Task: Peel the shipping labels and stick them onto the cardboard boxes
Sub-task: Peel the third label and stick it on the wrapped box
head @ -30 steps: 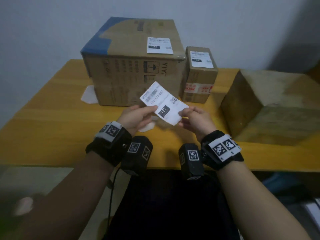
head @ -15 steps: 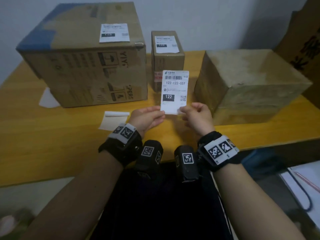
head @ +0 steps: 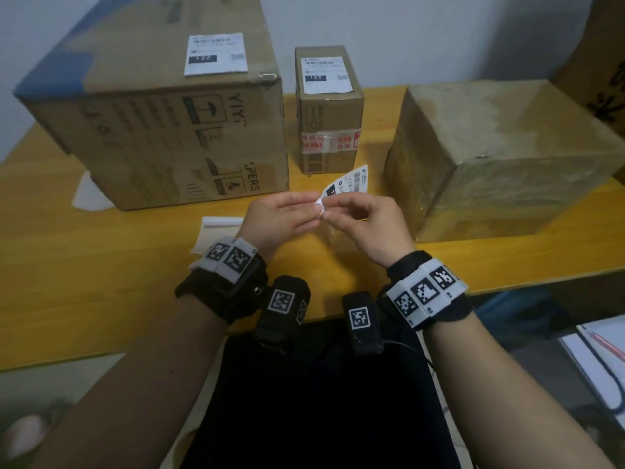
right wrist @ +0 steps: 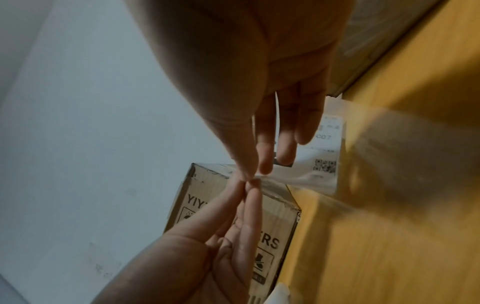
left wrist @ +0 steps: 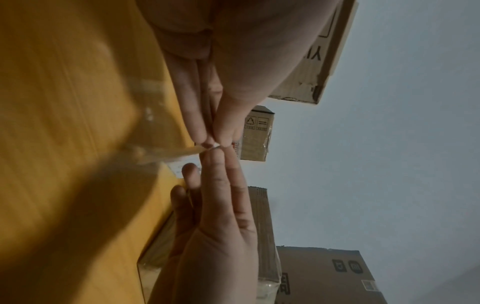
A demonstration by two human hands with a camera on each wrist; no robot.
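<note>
A white shipping label printed with "122" hangs over the yellow table, tipped away from me. My left hand and right hand meet at its near corner, and each pinches that corner between thumb and fingertip. The left wrist view shows the left hand in that pinch. In the right wrist view the right hand does the same, with the label behind it. Behind stand the large box and small box, both labelled on top. The right box carries no label.
Two white backing sheets lie on the table, one just left of my left hand and one beside the large box. A further cardboard box stands at the far right. The table's front edge runs below my wrists.
The label was held upright by its lower edge, facing me. It now tips away, and both hands have closed in on one corner of it.
</note>
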